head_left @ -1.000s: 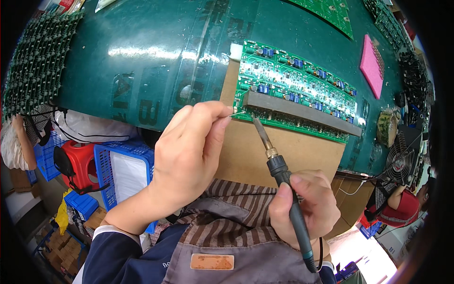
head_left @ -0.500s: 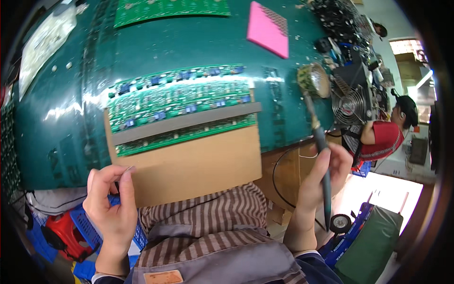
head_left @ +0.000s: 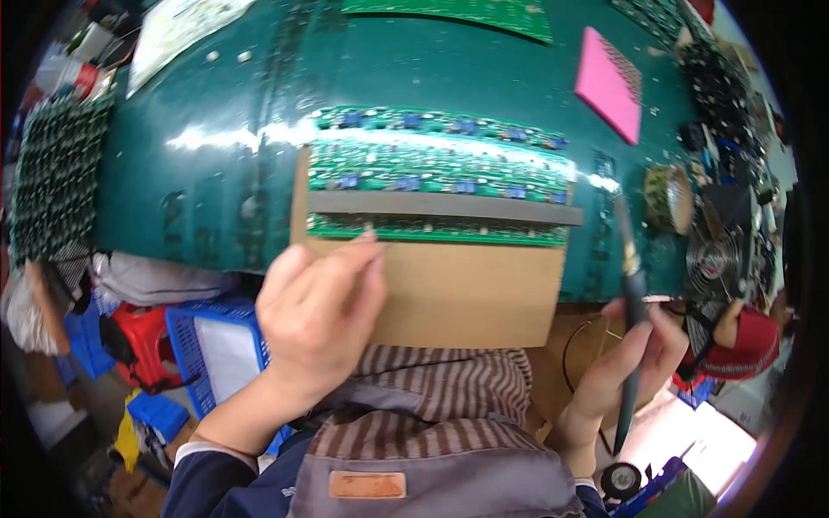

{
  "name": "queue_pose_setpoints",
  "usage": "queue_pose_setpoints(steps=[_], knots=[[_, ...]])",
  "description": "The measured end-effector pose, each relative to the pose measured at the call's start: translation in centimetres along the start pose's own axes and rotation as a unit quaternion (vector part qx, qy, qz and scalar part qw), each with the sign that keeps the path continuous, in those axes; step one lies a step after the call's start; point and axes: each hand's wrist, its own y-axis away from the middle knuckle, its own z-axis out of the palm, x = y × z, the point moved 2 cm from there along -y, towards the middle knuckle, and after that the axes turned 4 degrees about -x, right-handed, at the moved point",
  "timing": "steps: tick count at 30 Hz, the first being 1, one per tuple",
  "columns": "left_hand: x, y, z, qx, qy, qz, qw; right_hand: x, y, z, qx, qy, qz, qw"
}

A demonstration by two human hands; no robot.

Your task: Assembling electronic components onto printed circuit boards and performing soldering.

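Note:
My right hand (head_left: 609, 371) grips a soldering iron (head_left: 635, 293) by its dark handle, its metal tip pointing away toward the right end of the board. At the near edge of a green circuit board (head_left: 432, 164) my left hand (head_left: 315, 315) pinches thumb and finger together; whatever is between them is too small to name. Rows of blue and small pale components cover the board, which lies on a brown cardboard sheet (head_left: 471, 293). A long grey strip (head_left: 440, 207) lies across it, close to its near edge.
The green table (head_left: 233, 190) carries a pink block (head_left: 604, 82), a tape roll (head_left: 669, 198) and a fan (head_left: 715, 255) at right. Another board (head_left: 458, 10) lies at the back, more boards (head_left: 60, 173) at left. Below stand a blue basket (head_left: 186, 345) and a red stool (head_left: 142, 337). A person (head_left: 738, 345) sits at right.
My left hand has moved up and right from beside the cardboard to the board's near edge. The view has shifted left. The soldering iron stays in my right hand, its tip still off the board.

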Motion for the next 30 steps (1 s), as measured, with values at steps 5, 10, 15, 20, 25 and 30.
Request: queue_pose_setpoints(steps=[5, 10, 15, 20, 25, 30], knots=[[-0.4, 0.2, 0.1, 0.01, -0.021, -0.01, 1.0, -2.6, 1.4, 4.3, -0.142, -0.131, -0.158, 0.968], [-1.1, 0.6, 0.4, 0.025, -0.009, -0.01, 1.0, -3.2, 1.4, 6.4, -0.215, -0.129, -0.151, 0.956], [-1.5, 0.5, 0.7, 0.024, -0.015, 0.016, 0.999, -3.1, 1.3, 7.4, -0.224, -0.136, -0.126, 0.957], [-1.4, 0.4, 0.4, 0.003, -0.02, 0.003, 1.0, -3.7, 1.4, 7.7, -0.226, -0.127, -0.124, 0.958], [-1.2, 0.1, 0.6, 0.012, -0.031, 0.022, 0.999, -4.4, 1.6, 7.3, -0.248, -0.084, -0.16, 0.952], [-1.5, 0.0, 0.7, 0.007, -0.035, 0.048, 0.998, -4.0, 2.2, 7.0, -0.227, -0.087, -0.168, 0.955]])
